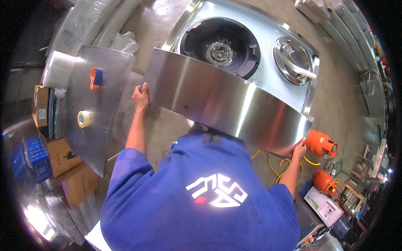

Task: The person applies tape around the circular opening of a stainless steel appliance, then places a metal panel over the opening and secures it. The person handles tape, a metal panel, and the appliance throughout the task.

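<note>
A long, brushed stainless steel panel [217, 96] spans the space in front of my chest, tilted with its right end lower. My left hand [141, 97] grips its left end, thumb upward along the edge. At the lower right corner, my right hand [298, 147] holds the other end. Just beyond the panel stands a steel-framed stove unit [259, 29] with a pale bluish top. A large black burner ring [197, 33] is set in it, partly covered by the panel. Right of that sits a round shiny steel basin [289, 52], with a white-wrapped spout [299, 69] across it.
On my left is a steel-topped table [92, 113] with a tape roll [83, 119] and an orange-and-blue tape dispenser [96, 78]. Cardboard boxes [63, 157] and a blue crate [37, 154] lie beyond. Orange gas cylinders [319, 143] and yellow hoses [274, 167] are on the right.
</note>
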Demonstrator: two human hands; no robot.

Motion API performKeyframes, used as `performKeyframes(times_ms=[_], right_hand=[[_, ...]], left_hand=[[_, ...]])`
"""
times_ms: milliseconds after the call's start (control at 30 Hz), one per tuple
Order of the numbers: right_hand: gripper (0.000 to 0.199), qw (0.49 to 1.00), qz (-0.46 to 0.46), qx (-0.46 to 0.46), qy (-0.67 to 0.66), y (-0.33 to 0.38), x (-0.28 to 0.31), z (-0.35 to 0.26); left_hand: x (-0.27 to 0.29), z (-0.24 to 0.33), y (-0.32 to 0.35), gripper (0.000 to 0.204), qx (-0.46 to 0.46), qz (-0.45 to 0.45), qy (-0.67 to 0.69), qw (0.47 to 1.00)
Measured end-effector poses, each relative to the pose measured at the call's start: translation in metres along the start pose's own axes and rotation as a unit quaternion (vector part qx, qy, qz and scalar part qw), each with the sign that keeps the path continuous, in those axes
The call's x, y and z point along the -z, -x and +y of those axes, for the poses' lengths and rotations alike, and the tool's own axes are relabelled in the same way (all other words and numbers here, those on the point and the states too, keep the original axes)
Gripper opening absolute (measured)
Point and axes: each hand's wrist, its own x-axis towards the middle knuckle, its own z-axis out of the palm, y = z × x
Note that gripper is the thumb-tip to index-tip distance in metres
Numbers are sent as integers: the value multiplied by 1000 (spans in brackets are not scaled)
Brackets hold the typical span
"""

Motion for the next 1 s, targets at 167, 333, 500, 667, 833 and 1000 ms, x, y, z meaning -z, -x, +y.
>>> performKeyframes(times_ms=[167,333,500,667,833,1000], right_hand=[[77,999,-15,-43,-24,2,-5,1],[83,998,-47,-32,-26,9,-3,6],[81,996,-77,-50,-4,13,5,1],[68,989,-76,-60,-110,19,8,-5],[81,987,-87,-107,-84,15,16,9],[83,987,-90,-85,-104,1,23,3]], left_hand=[[5,1,-8,68,-11,-6,-4,1000],[13,2,-21,68,40,-61,-2,997],[31,13,-44,73,21,-171,-115,978],[44,31,-43,77,-75,-181,-165,967],[29,39,-53,68,-1,-256,-127,958],[-3,25,-97,85,-13,-205,-32,978]])
